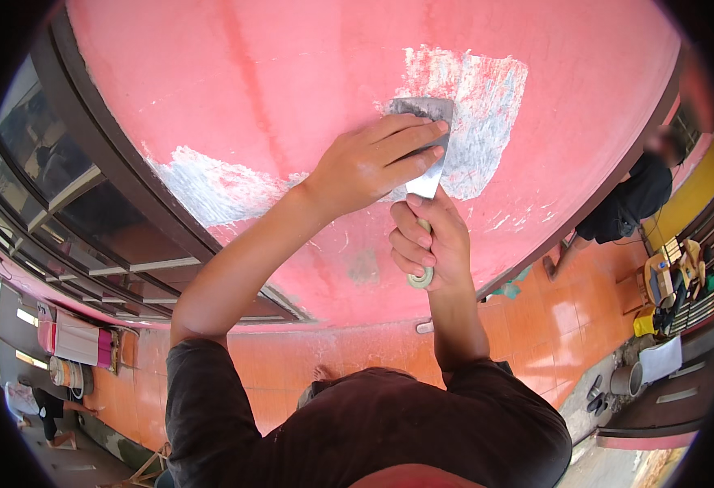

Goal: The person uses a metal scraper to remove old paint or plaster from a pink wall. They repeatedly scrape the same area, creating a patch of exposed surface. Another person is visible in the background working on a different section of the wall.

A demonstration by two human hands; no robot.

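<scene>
A putty knife [430,178] with a wide metal blade and a pale green handle lies against the pink painted wall [344,73]. My right hand [436,238] is wrapped around its handle, below the blade. Across the blade's face rest the spread, nearly straight fingers of my left hand [372,158]; its thumb is hidden. Beside the blade, a rough patch [488,122] shows whitish-grey where the pink coat is scraped off. Another scraped patch [216,186] sits further left, close to the window frame, partly behind my left forearm.
Dark-framed windows [131,213] border the wall on the left. Beyond the wall's right edge, a person in dark clothes [628,189] stands on the orange tiled floor [552,323]. A wooden chair [659,277] is at right. Another person [51,405] is at far lower left, near stacked containers [67,372].
</scene>
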